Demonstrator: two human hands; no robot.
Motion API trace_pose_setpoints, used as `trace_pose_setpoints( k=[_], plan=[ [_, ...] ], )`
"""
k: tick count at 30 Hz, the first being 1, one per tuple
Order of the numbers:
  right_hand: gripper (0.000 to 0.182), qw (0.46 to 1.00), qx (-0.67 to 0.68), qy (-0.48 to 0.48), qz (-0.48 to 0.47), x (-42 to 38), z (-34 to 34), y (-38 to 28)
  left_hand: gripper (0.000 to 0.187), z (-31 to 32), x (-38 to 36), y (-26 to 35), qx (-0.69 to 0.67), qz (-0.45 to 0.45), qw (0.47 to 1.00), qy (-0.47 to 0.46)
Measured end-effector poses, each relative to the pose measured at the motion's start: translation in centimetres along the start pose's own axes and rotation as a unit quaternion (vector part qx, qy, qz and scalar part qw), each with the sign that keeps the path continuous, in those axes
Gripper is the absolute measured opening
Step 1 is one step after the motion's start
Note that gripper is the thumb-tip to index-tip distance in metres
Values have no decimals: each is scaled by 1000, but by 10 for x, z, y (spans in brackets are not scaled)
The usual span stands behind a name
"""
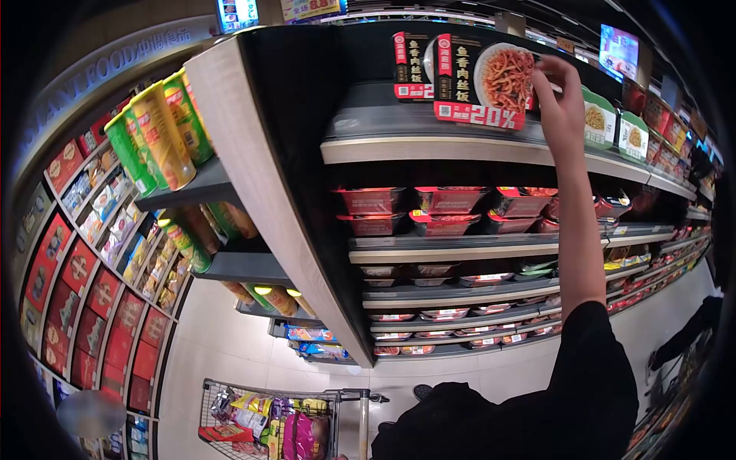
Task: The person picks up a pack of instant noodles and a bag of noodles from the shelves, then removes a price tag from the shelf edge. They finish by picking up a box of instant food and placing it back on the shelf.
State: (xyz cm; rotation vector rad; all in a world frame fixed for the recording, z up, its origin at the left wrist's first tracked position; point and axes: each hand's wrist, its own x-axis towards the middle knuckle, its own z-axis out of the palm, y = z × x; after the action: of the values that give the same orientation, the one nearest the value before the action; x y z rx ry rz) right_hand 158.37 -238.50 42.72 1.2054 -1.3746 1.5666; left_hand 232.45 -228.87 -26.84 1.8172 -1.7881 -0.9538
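My right hand (562, 90) reaches up to the top shelf, its fingers curled around the right edge of a boxed rice meal (458, 80). The box is black and red, with a picture of a bowl of shredded meat and "20%" printed along its bottom. It overlaps the shelf's front edge in this view. Just behind it to the left stands a matching box (410, 69). Green-and-white packs (598, 119) are on the same shelf, right of my wrist. My left hand does not show.
Lower shelves (460, 241) hold red-lidded food trays (452, 201). A pale shelf end panel (268, 184) separates them from tall snack canisters (165, 130) on the left. Below stands a shopping cart (337, 395) with bagged snacks. Red gift boxes (100, 299) line the far left display.
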Motion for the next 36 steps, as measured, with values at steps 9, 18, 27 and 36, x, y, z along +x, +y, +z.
trace_pose_setpoints(
  k=[9, 18, 27, 36],
  plan=[
    [60, 859, 59, -363, 356, 48, 3, 70, 39, 23, 22, 86, 5, -67, 998, 5],
    [62, 904, 114, -315, 265, 52, 4, 47, 39, 28, 27, 101, 41, -48, 998, 16],
    [39, 930, 249, -133, 236, 114, -31, 34, 42, 44, 28, 79, 32, -13, 997, 64],
    [68, 898, 108, -273, 327, 77, -27, 69, 39, 31, 18, 113, 13, -23, 997, 70]
  ],
)
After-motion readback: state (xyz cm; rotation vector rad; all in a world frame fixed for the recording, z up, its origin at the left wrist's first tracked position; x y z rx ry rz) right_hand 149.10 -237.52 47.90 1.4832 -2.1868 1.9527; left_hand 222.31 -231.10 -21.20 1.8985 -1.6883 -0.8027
